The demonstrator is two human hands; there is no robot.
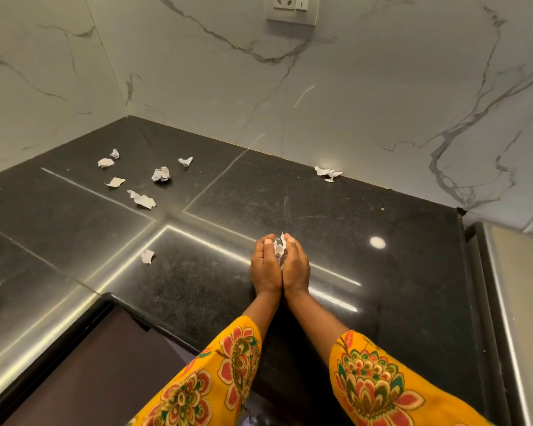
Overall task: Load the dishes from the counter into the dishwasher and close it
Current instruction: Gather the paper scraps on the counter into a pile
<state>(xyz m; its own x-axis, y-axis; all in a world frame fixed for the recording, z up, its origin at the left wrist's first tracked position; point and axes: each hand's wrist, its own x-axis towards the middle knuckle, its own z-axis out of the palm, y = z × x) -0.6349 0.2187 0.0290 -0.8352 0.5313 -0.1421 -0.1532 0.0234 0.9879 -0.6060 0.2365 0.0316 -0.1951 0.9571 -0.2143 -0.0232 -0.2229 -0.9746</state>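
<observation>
Both hands, left hand [264,265] and right hand [296,265], cup paper scraps [278,249] with curled fingers above the counter [382,272]; no dishes or dishwasher show, so she should keep palms sealed, then gather remaining crumpled bits [160,174] left of the hands.

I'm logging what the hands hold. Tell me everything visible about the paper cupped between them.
The paper scraps are white, crumpled and torn-looking. They sit in the hollow between the left hand and right hand, which are pressed together over the black counter. A pointed tip pokes up between the fingertips. Most of the paper is hidden.
</observation>
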